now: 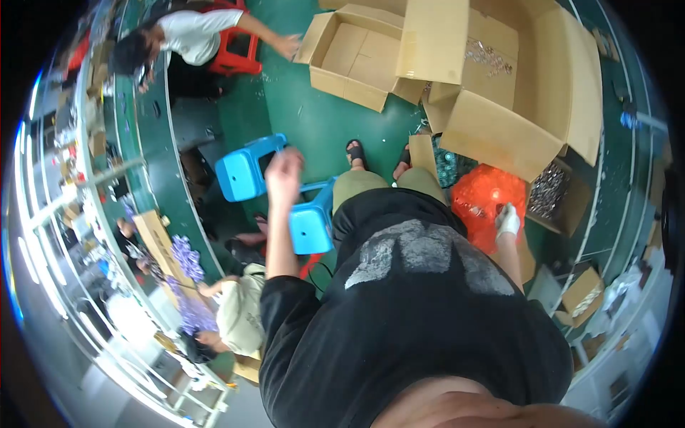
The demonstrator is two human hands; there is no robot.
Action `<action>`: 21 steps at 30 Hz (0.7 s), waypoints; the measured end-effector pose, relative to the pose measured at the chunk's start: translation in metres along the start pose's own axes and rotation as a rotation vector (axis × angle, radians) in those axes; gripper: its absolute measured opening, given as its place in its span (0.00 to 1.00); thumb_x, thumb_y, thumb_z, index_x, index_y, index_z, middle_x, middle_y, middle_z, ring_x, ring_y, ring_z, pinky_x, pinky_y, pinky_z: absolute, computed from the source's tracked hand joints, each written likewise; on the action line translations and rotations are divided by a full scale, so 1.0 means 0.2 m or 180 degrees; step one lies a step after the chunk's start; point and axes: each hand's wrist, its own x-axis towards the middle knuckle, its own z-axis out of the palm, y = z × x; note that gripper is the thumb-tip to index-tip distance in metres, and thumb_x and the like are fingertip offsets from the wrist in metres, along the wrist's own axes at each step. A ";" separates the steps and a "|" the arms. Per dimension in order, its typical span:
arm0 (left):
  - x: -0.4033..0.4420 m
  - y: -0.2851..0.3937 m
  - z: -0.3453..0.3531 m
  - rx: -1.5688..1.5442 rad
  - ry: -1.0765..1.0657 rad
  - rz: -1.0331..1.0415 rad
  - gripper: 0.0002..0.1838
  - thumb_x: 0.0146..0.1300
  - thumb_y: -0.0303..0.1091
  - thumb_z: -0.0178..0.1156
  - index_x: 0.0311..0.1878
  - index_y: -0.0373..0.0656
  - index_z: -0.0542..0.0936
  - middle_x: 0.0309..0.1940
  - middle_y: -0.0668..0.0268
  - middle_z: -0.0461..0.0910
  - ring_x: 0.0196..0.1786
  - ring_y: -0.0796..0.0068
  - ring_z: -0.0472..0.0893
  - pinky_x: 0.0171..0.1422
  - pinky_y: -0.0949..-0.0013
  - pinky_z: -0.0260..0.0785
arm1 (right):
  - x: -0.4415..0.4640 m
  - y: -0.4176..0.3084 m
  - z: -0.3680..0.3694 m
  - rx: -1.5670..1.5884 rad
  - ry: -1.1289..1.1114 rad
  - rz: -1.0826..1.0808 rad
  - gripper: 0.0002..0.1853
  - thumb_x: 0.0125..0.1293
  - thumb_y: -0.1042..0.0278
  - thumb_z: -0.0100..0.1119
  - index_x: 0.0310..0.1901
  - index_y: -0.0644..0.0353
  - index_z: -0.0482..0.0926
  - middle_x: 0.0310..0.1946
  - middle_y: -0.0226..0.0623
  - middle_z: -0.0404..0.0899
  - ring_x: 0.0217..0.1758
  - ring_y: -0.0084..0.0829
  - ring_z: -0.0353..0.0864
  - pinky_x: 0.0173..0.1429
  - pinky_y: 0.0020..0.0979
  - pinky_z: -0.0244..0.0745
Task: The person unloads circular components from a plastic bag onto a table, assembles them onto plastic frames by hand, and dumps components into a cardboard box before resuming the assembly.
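Note:
My left hand (285, 170) is raised above the blue stools, smeared by motion, so its fingers cannot be made out. On the other side, my right hand (508, 220) wears a white glove and closes on an orange-red plastic bag (479, 196). A small dark patch shows at the gloved fingertips, too small to name. Beside the bag stands an open carton (576, 203) full of small dark shiny pieces. Dark green netted or bagged material (447, 165) sits just beyond the bag.
Large open cardboard boxes (499, 132) stand ahead on the green floor (285, 93). Two blue stools (241, 175) are at my left. One person (193, 36) reaches toward a box at far left; another person (242, 310) sits by purple items (187, 258). Shelving lines the right.

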 end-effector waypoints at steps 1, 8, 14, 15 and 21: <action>0.10 0.09 -0.16 -0.0712 0.0268 -0.0132 0.07 0.74 0.29 0.60 0.46 0.36 0.83 0.40 0.63 0.83 0.39 0.71 0.81 0.48 0.67 0.76 | -0.03 0.03 -0.02 -0.0051 -0.0083 0.0121 0.20 0.72 0.48 0.56 0.22 0.45 0.69 0.12 0.22 0.58 0.13 0.23 0.55 0.21 0.29 0.50; -0.04 1.16 -1.31 -0.0957 0.1261 0.4602 0.20 0.75 0.47 0.49 0.43 0.38 0.80 0.41 0.60 0.82 0.50 0.68 0.81 0.56 0.54 0.68 | 0.20 0.47 -0.33 -0.3021 -0.0328 -0.1630 0.18 0.72 0.51 0.56 0.23 0.46 0.75 0.12 0.25 0.64 0.13 0.24 0.59 0.20 0.31 0.53; -0.34 1.17 -1.62 -0.0246 0.1693 0.4965 0.20 0.75 0.46 0.50 0.46 0.37 0.80 0.43 0.58 0.83 0.49 0.67 0.82 0.55 0.56 0.70 | -0.04 0.13 0.25 -0.3275 -0.0967 -0.1301 0.18 0.72 0.51 0.57 0.24 0.47 0.76 0.13 0.25 0.65 0.13 0.24 0.60 0.20 0.30 0.53; -0.38 1.14 -1.65 -0.0175 0.1805 0.4879 0.19 0.75 0.45 0.50 0.46 0.36 0.80 0.43 0.58 0.83 0.48 0.67 0.82 0.54 0.56 0.70 | -0.06 0.07 0.33 -0.3370 -0.1067 -0.1376 0.18 0.72 0.52 0.57 0.24 0.47 0.76 0.13 0.25 0.65 0.13 0.24 0.60 0.20 0.30 0.53; -0.55 0.82 -1.87 0.0016 0.2199 0.4786 0.19 0.75 0.44 0.50 0.48 0.35 0.79 0.44 0.56 0.83 0.47 0.67 0.83 0.53 0.57 0.72 | -0.19 -0.09 0.78 -0.4093 -0.1529 -0.2299 0.17 0.72 0.52 0.57 0.24 0.47 0.77 0.13 0.25 0.66 0.14 0.24 0.60 0.20 0.30 0.53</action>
